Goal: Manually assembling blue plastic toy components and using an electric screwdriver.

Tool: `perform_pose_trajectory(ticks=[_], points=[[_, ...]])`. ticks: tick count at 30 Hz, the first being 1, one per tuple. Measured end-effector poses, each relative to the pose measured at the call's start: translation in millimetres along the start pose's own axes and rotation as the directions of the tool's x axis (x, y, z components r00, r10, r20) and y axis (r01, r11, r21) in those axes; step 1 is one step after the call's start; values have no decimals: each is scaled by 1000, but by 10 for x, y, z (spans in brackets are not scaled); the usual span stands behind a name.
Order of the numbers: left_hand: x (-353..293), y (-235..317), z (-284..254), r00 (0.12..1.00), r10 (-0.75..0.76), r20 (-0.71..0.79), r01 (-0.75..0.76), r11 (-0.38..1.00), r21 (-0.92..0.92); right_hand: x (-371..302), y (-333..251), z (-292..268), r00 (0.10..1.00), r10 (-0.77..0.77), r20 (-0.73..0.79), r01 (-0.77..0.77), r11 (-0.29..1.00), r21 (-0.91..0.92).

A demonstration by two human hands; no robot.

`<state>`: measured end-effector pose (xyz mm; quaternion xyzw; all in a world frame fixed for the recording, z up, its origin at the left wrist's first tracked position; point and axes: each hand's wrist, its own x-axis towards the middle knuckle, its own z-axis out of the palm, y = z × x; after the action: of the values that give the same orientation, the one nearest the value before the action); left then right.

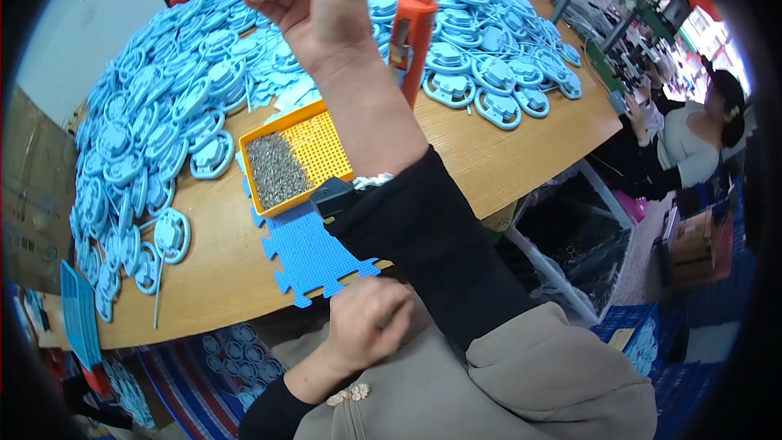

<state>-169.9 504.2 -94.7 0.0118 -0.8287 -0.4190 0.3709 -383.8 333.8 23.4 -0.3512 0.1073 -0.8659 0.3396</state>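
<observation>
Wooden table (481, 155): blue parts (114, 140) heaped around open right hand (316, 12), screws (277, 171) apparently unused below; left hand (368, 322) curled, contents unclear

A big brown cardboard box (37, 187) stands at the far left, and a blue plastic basket (79, 318) is by the left end of the wooden table (505, 155). On the right, another person (688, 147) sits near a plastic-lined bin (544, 275) and a small brown box (692, 248). Striped cloth (175, 383) shows at the lower left.
</observation>
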Motion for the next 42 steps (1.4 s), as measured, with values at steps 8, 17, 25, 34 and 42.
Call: perform_pose_trajectory(ticks=[8,17,25,34,42], points=[[683,496,-159,953,277,-120,-183,847,499,332,271,420,999,-5,39,23,883,-469],[1019,874,-562,982,51,-181,12,944,330,568,521,293,997,-33,70,72,71,-995],[959,1073,-826,971,153,183,-142,987,-73,634,431,339,992,17,122,123,-65,-990],[1012,1379,-796,965,243,-97,-193,909,368,546,696,248,739,345,579,636,-643,-427],[1778,1952,-778,791,148,594,-392,868,305,174,764,182,730,446,517,646,-698,-309]])
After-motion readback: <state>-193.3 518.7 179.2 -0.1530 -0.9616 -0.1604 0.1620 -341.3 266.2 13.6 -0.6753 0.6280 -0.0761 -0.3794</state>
